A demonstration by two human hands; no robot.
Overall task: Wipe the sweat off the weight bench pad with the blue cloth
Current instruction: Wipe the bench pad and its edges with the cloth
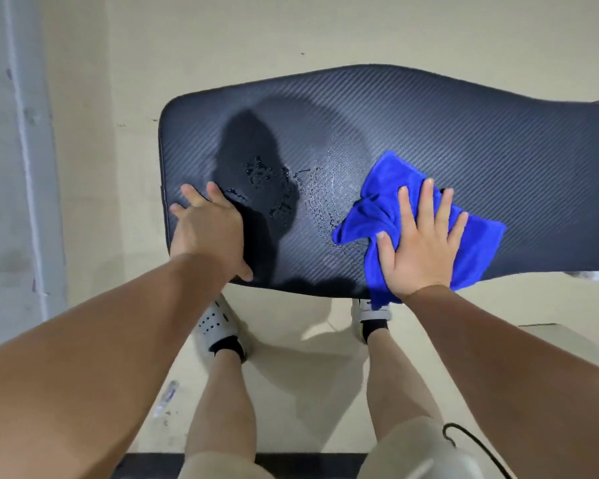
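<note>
Bench pad is lying flat across the view, dark woven texture, with sweat droplets beading mid-pad between both hands; blue cloth is sitting crumpled on the pad just right of the wet patch, near the front edge; right hand is pressing flat on the cloth, fingers straight and spread; left hand is resting on the pad's left end, fingers relaxed and slightly apart, thumb at the front edge; white shoes are showing on the floor below.
</note>
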